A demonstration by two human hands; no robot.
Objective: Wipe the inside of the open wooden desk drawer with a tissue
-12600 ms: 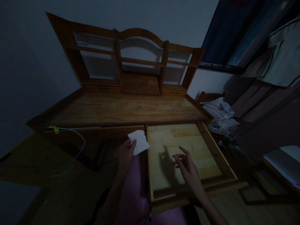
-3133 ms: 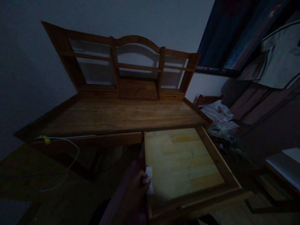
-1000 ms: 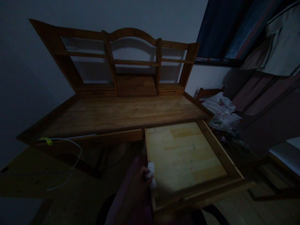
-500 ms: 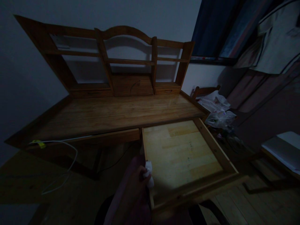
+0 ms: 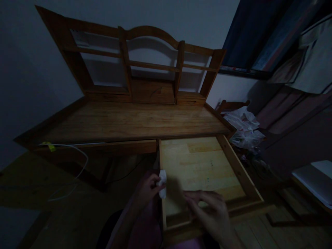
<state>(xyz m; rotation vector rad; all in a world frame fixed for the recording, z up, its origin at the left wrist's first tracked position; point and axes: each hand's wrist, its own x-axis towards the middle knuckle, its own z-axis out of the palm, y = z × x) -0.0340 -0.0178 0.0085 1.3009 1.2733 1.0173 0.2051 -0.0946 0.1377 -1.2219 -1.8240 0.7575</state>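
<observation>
White paper tissue point(image 5: 163, 176), crumpled, sits at six o'clock in my head feed, pinched between the thumb and fingers of my left hand point(image 5: 149, 187), over the left side wall point(image 5: 161, 152) of a pulled-out wooden drawer point(image 5: 201, 152). My right hand point(image 5: 210, 207), at five o'clock, is above the drawer's front end; its fingers are bent but blurred, and I cannot tell whether the tips meet or hold anything. Small green marks point(image 5: 208, 180) dot the pale drawer floor. The desktop point(image 5: 145, 119) spans the centre; a shelf hutch point(image 5: 153, 90) stands at twelve o'clock. A white cable point(image 5: 87, 159) loops at eight o'clock; plastic bags point(image 5: 243, 119) sit at three.
</observation>
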